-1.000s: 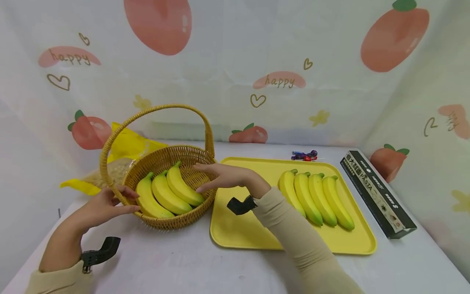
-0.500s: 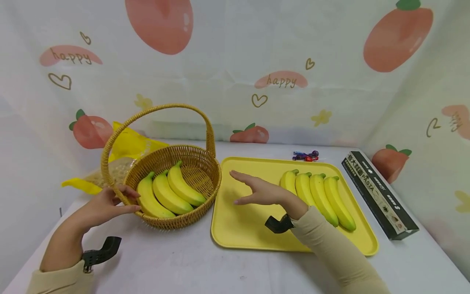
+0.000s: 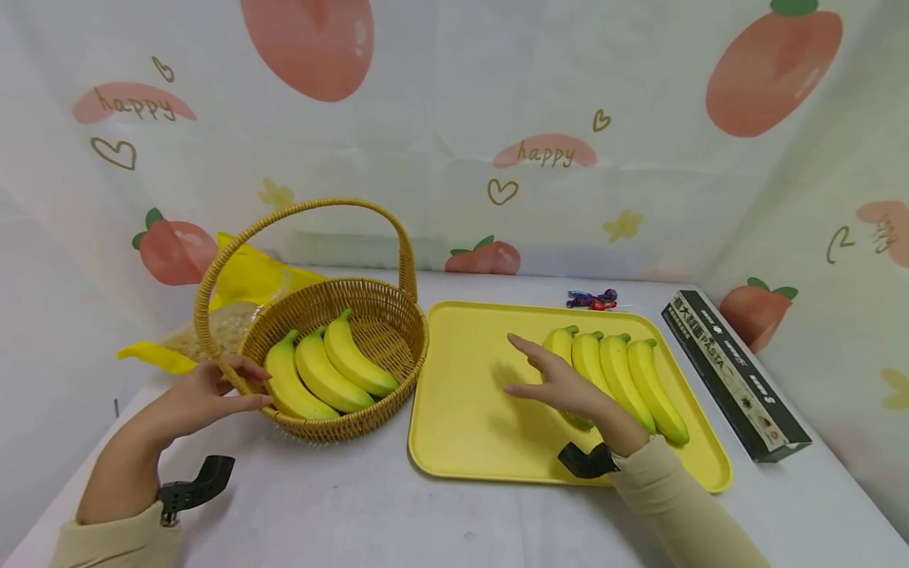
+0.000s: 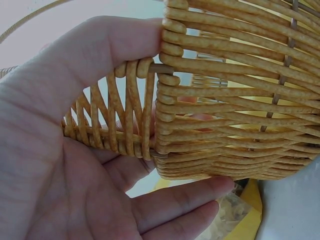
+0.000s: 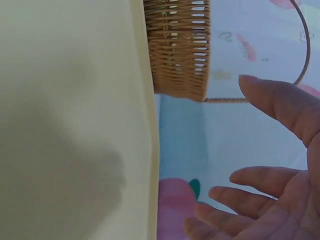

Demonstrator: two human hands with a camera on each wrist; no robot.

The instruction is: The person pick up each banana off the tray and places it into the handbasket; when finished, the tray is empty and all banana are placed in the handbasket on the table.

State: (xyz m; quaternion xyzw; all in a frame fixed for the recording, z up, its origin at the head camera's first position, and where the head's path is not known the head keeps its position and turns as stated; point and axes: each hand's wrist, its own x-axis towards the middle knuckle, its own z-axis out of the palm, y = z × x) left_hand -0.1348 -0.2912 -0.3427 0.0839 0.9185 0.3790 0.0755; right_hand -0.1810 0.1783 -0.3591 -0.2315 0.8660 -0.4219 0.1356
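White tabletop (image 3: pixel 369 505); woven wicker basket (image 3: pixel 387 315).

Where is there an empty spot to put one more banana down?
The tray is bare on its left half, between the basket and the open right hand. The table's near strip is bare too. Crowded: the tray's right side with four bananas, and the basket's front.
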